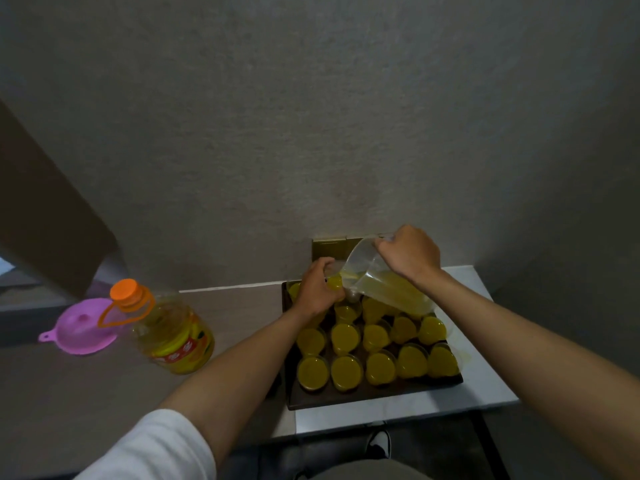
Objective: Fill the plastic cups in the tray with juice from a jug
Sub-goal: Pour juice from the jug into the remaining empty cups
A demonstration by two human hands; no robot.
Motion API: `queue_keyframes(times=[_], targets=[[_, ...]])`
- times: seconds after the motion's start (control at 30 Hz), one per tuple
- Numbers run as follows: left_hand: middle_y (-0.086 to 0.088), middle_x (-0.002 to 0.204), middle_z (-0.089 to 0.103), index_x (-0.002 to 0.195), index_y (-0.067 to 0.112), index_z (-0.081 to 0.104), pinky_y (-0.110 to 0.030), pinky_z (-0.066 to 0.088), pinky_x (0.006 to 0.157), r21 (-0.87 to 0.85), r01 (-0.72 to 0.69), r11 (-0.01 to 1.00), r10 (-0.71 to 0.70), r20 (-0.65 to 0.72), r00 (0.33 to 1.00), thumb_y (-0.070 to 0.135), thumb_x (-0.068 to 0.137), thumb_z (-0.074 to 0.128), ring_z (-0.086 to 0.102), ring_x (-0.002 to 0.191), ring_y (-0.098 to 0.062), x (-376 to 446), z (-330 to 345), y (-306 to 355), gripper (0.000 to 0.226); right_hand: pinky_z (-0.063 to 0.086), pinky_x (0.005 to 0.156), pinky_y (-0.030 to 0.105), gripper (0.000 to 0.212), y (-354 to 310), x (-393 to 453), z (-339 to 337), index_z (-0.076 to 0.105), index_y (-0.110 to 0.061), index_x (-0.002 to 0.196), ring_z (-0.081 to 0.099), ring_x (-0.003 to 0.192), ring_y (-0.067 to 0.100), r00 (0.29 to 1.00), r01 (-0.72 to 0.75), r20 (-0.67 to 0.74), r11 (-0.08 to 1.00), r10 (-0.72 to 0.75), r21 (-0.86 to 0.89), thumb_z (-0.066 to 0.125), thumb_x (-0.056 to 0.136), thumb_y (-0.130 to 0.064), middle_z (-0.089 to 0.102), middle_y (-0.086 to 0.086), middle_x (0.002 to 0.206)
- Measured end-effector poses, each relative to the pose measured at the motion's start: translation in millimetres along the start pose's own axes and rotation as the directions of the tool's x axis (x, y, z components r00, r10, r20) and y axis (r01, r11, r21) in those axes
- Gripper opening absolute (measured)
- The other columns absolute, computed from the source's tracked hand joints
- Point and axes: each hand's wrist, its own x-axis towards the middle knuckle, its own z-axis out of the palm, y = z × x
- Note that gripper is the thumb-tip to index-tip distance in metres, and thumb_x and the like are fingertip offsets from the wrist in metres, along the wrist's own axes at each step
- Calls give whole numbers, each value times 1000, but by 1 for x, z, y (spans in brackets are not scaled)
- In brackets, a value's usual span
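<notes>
A dark tray (346, 398) on the white table holds several clear plastic cups (344, 337) filled with yellow juice. My right hand (410, 254) grips the handle of a clear jug (377, 282), tilted left with its spout down, juice pooled along its lower side. My left hand (317, 285) holds a cup (334, 282) at the tray's far left, right under the spout. Juice runs from the jug into that cup. My left hand hides the cups beneath it.
A large juice bottle (173, 330) with an orange cap and handle stands left of the tray. A pink funnel (85, 325) lies upside down farther left. The grey wall rises close behind the tray. The white table's edge (398, 420) is near me.
</notes>
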Motion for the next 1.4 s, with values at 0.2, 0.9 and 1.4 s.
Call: queue_keyframes(times=[0.2, 0.9, 1.4], targets=[[-4, 138, 50, 145, 16, 46, -40, 50, 104, 58, 0, 998, 0, 3, 1000, 26, 72, 90, 51, 125, -19, 12, 1, 4, 85, 34, 56, 31, 47, 11, 11, -1, 47, -18, 51, 45, 50, 19, 998, -61, -21, 992, 64, 113, 64, 89, -40, 45, -4, 50], [3, 124, 55, 128, 23, 52, -32, 51, 92, 262, 71, 962, -77, 15, 997, 35, 67, 89, 55, 111, -15, 39, -4, -8, 73, 31, 55, 29, 44, 23, 39, -2, 46, -18, 52, 41, 48, 17, 992, -95, -55, 960, 113, 262, 63, 89, -34, 45, -5, 49], [11, 97, 63, 104, 32, 56, -36, 36, 98, 557, 62, 828, -62, -19, 998, 57, 58, 84, 59, 98, -16, 50, 0, -17, 59, 29, 54, 28, 47, 33, 42, 1, 45, -20, 49, 37, 45, 14, 992, -97, -44, 950, 115, 297, 63, 91, -32, 41, -8, 45]])
